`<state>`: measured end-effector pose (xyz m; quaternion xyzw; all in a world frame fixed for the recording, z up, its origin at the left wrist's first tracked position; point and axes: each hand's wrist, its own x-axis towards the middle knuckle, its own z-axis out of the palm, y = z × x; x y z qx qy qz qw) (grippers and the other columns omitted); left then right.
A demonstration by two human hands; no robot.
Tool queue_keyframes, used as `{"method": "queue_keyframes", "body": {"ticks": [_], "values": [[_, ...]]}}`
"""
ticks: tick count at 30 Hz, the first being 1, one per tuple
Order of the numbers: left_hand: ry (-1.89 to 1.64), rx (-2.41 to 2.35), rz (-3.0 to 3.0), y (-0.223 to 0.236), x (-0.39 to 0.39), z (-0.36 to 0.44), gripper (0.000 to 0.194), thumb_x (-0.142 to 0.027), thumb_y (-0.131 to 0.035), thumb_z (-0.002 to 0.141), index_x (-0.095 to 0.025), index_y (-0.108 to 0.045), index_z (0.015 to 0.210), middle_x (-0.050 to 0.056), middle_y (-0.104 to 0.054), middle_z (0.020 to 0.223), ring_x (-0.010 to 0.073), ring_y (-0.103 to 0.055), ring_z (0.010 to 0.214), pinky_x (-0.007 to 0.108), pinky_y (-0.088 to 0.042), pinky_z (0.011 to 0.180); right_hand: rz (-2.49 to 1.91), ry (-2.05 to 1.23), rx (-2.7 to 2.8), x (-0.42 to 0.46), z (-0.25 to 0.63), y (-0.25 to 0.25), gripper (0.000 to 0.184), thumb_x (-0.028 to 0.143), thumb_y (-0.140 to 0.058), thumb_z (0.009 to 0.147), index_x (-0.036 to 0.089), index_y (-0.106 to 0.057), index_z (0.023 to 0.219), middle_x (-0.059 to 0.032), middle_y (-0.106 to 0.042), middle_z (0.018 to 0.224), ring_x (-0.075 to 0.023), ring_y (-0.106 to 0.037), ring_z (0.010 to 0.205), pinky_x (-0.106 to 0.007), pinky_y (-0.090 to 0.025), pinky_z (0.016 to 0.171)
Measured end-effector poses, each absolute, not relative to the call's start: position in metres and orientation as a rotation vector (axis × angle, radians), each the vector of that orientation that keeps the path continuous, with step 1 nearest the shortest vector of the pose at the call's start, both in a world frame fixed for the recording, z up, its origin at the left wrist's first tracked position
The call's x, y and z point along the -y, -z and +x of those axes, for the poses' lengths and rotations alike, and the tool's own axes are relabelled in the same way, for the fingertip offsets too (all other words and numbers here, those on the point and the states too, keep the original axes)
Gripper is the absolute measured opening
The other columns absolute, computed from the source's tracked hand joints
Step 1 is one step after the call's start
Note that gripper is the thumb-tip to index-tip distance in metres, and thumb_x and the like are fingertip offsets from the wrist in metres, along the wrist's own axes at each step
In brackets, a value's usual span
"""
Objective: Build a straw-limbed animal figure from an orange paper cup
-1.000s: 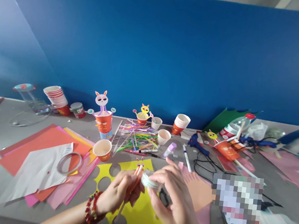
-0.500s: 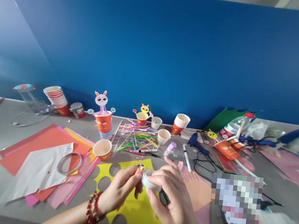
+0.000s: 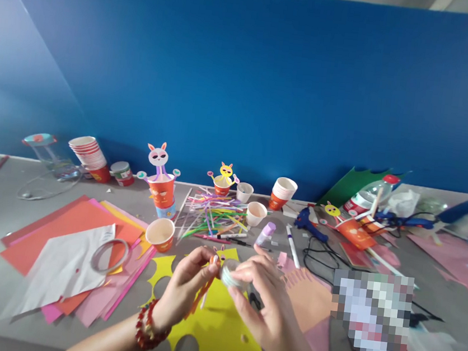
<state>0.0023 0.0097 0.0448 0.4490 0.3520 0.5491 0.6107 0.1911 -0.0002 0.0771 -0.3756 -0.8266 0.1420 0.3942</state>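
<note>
My left hand point(image 3: 187, 286), with red beaded bracelets on its wrist, pinches several thin orange strips point(image 3: 199, 298) with a white one among them; they hang below the fingers. Close beside it, my right hand point(image 3: 265, 306) holds a small pale roll of tape point(image 3: 231, 275) between thumb and fingers, blurred by motion. Whether tape runs from the roll to the strips I cannot tell. Under both hands lies a yellow sheet point(image 3: 215, 337) with round holes cut out. Just behind the fingers a small rabbit face point(image 3: 220, 254) partly shows.
Coloured sheets point(image 3: 42, 227) and a tape ring point(image 3: 96, 255) lie left. A paper cup point(image 3: 160, 237), a rabbit cup figure point(image 3: 161, 190) and a straw pile point(image 3: 213, 212) stand behind. Rightward are a glue stick point(image 3: 267, 233), a marker point(image 3: 293, 247) and a blue glue gun point(image 3: 311, 223) with its cord.
My left hand has turned and risen slightly, so the orange strips now show hanging below it. The tape roll in my right hand has shifted slightly left and looks more blurred.
</note>
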Motion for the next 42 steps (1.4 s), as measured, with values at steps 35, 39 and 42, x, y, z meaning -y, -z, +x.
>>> {"method": "queue_keyframes", "body": {"ticks": [35,39,42], "values": [[-0.998,-0.835,0.918,-0.038,-0.013,-0.001,0.023,-0.034,-0.072,0.086,-0.018,-0.057,0.083,0.006,-0.066,0.105,0.0254,-0.074,0.093,0.033,-0.061,0.070,-1.949,-0.063,2.188,0.016,0.252,0.036,0.024,0.025,-0.065,0.079,0.019,-0.057,0.100,-0.0166,-0.065,0.114,-0.0318,-0.072,0.091,-0.035,-0.054,0.067],[-0.988,-0.820,1.005,-0.041,-0.012,-0.002,0.021,-0.035,-0.068,0.089,-0.016,-0.059,0.084,0.010,-0.063,0.121,0.0241,-0.073,0.094,0.034,-0.060,0.074,-1.982,-0.143,2.193,0.009,0.250,0.026,0.012,0.023,-0.064,0.078,0.020,-0.058,0.088,-0.0110,-0.066,0.101,-0.0290,-0.071,0.086,-0.031,-0.049,0.063],[-0.980,-0.788,0.914,-0.043,-0.011,-0.001,0.022,-0.035,-0.069,0.088,-0.018,-0.056,0.085,0.007,-0.066,0.106,0.0240,-0.074,0.089,0.033,-0.061,0.070,-1.948,-0.276,2.141,0.003,0.254,0.020,0.005,0.021,-0.057,0.084,0.021,-0.057,0.079,-0.0065,-0.067,0.089,-0.0239,-0.070,0.080,-0.028,-0.046,0.061]]}}
